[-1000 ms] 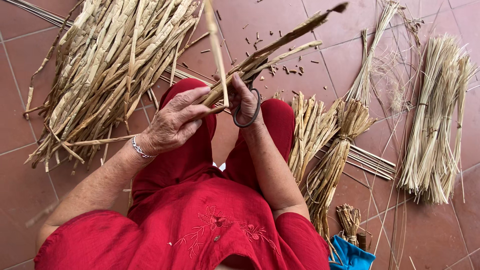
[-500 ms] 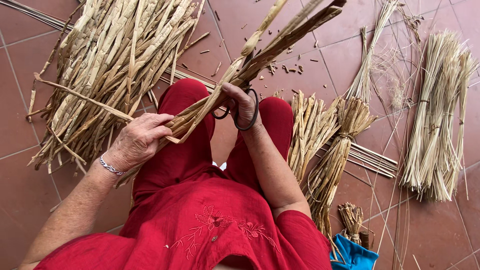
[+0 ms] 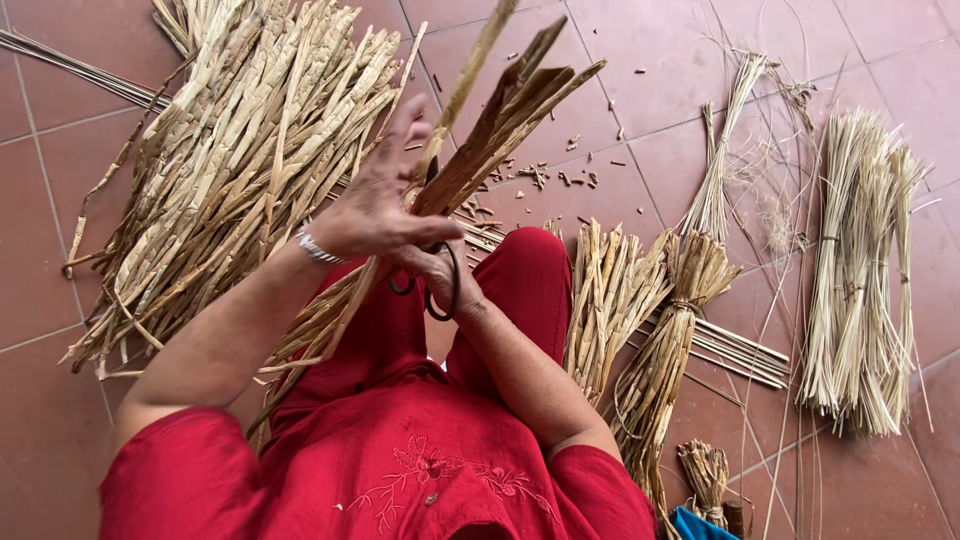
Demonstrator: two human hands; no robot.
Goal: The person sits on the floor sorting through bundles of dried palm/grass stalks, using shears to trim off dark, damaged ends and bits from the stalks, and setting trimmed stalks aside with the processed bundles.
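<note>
**Dry leaf strips gathered over the lap**

The left hand was closed round a bunch of dried strips pointing to one o'clock; the right hand clamped scissors beneath. The strips looked light, stiff and brittle, best gripped low. Half a second earlier, the left hand sat lower, at eight o'clock.

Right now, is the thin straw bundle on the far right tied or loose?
Tied: dark bands cross the straw bundle at several heights, and its stalks stay gathered upright together.
</note>
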